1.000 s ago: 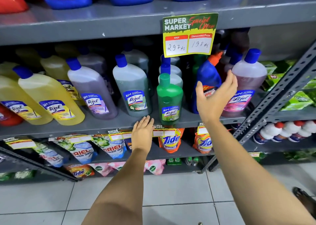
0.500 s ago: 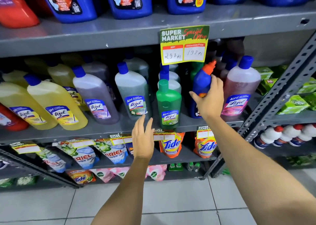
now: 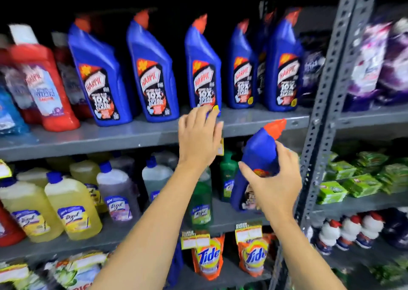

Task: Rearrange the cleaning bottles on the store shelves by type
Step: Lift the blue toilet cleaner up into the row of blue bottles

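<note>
My right hand (image 3: 272,180) grips a blue Harpic bottle (image 3: 257,157) with an orange cap, lifted off the middle shelf and tilted right, its cap near the upper shelf's edge (image 3: 132,138). My left hand (image 3: 198,135) is raised with fingers apart against the base of a standing blue Harpic bottle (image 3: 204,69) in a row of several on the upper shelf. I cannot tell whether it grips that bottle. The middle shelf holds yellow Lizol bottles (image 3: 72,210), a purple one (image 3: 117,192), a grey one (image 3: 154,177) and green ones (image 3: 199,201).
Red Harpic bottles (image 3: 44,84) stand at the upper left. A grey perforated upright (image 3: 326,86) divides the shelves on the right; purple packs (image 3: 375,64), green packets (image 3: 353,179) and white bottles (image 3: 348,230) lie beyond it. Tide pouches (image 3: 207,259) hang below.
My right hand closed on the blue Harpic bottle and lifted it off the middle shelf. My left hand rose from the middle shelf's edge to the upper shelf. The view tilted upward.
</note>
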A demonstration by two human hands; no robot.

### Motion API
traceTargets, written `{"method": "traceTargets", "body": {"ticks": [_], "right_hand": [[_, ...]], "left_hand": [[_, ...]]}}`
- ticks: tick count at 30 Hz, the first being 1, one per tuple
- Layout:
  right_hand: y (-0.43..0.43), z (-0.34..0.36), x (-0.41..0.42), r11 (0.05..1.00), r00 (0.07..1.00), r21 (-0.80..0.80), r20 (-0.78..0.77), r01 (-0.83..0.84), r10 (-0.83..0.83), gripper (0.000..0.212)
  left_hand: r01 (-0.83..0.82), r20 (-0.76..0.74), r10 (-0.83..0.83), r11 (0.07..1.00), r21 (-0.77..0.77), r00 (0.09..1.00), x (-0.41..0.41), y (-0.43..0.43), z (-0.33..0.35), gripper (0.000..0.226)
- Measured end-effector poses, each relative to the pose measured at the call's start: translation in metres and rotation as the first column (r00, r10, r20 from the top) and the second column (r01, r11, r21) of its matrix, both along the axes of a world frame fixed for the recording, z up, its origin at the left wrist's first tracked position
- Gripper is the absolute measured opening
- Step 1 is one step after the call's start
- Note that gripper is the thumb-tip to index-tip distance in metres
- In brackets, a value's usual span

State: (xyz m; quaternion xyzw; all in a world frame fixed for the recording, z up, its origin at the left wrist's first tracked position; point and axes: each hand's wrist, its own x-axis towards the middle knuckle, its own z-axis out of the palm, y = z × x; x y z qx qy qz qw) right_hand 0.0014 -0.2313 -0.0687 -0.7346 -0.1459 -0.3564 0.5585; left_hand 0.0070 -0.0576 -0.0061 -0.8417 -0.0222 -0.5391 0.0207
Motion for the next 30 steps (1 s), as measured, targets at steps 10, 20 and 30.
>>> {"method": "traceTargets", "body": {"ticks": [10, 20, 30], "right_hand": [[-0.005, 0.191, 0.049, 0.985, 0.983, -0.167, 0.184, 0.037, -0.005, 0.077], [0.039, 0.193, 0.13, 0.972, 0.991, -0.234, 0.129, 0.002, 0.029, 0.086], [0.029, 0.115, 0.111, 0.954, 0.969, -0.268, -0.237, -0.133, 0.069, 0.132]], "left_hand": [[-0.055, -0.26, 0.049, 0.998, -0.015, 0.964, 0.034, 0.018, -0.007, 0.042], [-0.03, -0.161, 0.012, 0.993, -0.112, 0.987, 0.04, 0.016, -0.015, 0.043], [-0.01, -0.133, -0.013, 0.985, -0.173, 0.991, 0.035, 0.015, -0.011, 0.038]]}}
